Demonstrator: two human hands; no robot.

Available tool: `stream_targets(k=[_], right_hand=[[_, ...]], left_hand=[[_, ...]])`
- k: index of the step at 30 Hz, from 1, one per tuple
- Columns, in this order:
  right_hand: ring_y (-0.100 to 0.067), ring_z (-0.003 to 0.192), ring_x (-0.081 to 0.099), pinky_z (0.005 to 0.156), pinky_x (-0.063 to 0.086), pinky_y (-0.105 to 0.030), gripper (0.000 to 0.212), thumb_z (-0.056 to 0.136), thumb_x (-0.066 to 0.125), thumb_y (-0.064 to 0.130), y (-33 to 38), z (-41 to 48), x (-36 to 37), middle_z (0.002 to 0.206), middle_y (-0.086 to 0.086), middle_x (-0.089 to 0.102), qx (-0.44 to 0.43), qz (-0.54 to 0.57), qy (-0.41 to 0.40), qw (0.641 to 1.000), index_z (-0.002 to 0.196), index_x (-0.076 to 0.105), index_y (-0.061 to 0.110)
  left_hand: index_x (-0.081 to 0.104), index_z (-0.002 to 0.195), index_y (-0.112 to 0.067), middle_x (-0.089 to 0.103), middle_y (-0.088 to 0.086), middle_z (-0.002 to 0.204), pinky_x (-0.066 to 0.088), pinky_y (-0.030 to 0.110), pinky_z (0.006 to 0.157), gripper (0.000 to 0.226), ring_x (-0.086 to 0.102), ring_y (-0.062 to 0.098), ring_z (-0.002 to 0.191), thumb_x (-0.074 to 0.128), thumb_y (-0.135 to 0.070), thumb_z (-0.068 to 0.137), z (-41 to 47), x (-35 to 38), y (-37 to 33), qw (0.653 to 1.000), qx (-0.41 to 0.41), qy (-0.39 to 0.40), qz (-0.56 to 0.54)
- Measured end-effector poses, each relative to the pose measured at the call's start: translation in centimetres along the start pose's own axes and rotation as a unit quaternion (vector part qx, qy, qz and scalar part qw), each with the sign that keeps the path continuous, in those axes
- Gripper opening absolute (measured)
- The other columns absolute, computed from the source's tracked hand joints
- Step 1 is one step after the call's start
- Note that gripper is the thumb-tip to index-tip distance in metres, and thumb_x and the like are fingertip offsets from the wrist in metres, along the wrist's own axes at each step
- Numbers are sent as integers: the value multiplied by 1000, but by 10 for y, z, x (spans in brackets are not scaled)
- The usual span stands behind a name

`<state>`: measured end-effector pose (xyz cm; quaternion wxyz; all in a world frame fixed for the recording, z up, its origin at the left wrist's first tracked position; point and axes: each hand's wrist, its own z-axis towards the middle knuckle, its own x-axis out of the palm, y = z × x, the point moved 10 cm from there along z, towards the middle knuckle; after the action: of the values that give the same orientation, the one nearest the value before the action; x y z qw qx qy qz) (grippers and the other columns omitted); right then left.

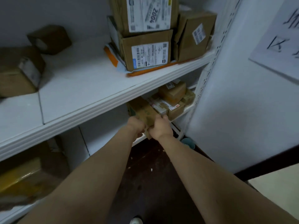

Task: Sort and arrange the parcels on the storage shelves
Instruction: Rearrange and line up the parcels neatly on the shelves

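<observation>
Head view: both arms reach down under the white shelf board (97,88) to the lower shelf (183,110). Left hand (136,126) and right hand (161,127) sit close together, each clamped on one side of a brown carton (145,113), fingers curled round its near end. The carton is at the front edge of the lower shelf and pokes out toward the camera; can't tell if it rests on the shelf or is lifted. Just behind and right of it, a cluster of small parcels: a taped box (173,92) on top, a flat red-and-white labelled pack (163,105) beneath. On the board above, right end: a box marked 2004 (145,13) stacked on a labelled box (147,50), which sits on an orange and white mailer (113,58); a tilted carton (194,34) touches the stack's right side. Left end, well apart: two blurred brown boxes (50,39) (19,71). Bottom left, a yellowish parcel (21,175), blurred. A paper sign (278,38) hangs on the white panel at right. Dark floor (153,175) below, shoe tip (135,221) at the bottom edge
</observation>
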<state>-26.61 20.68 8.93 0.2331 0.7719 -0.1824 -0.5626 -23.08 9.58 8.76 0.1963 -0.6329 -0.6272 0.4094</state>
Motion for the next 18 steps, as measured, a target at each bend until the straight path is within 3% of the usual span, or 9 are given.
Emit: stream_targets(k=[3,7,10,12,14,16,18], right_hand=[[-32,121,47,97,47,-40,46,89,59,17,33,-33,-28,140,-13,36,-57,-23,-7,998,133,46,13],[-28,119,52,97,46,-38,43,89,58,16,81,-76,-60,134,-8,47,-144,-45,-17,988,132,51,20],[-28,119,52,95,44,-34,40,89,57,14,124,-101,-76,132,-8,52,-193,-36,-20,980,129,55,18],[-26,119,53,96,44,-33,40,89,56,11,154,-116,-78,132,-8,54,-223,-26,-21,974,129,56,17],[-24,117,55,97,46,-34,41,89,58,11,183,-126,-76,132,-6,55,-249,-17,-22,968,130,54,17],[-22,116,56,97,48,-35,44,89,59,12,208,-130,-71,133,-4,55,-266,-9,-20,964,132,53,18],[-21,117,55,96,47,-32,45,90,59,11,234,-130,-65,133,-3,54,-280,-8,-16,960,134,52,18]], left_hand=[[55,86,-13,57,13,94,46,29,67,18,55,21,75,48,2,93,-50,-16,-18,999,25,-20,24],[53,73,-15,63,17,98,50,31,68,24,60,25,85,53,2,90,-106,-45,-41,996,60,-59,28],[56,73,-13,66,22,97,48,31,61,20,61,28,80,57,0,87,-143,-83,-61,989,89,-115,16],[54,70,-11,67,24,101,50,34,67,23,65,31,87,56,3,87,-164,-109,-69,985,98,-142,22],[56,74,-8,67,23,109,53,36,81,20,67,30,97,53,2,91,-179,-136,-76,981,104,-164,22],[63,95,-1,68,20,111,52,36,88,13,66,26,99,50,0,95,-188,-163,-79,976,107,-187,22],[61,111,1,67,19,113,51,37,92,21,65,27,106,46,0,96,-189,-191,-81,972,110,-206,41]])
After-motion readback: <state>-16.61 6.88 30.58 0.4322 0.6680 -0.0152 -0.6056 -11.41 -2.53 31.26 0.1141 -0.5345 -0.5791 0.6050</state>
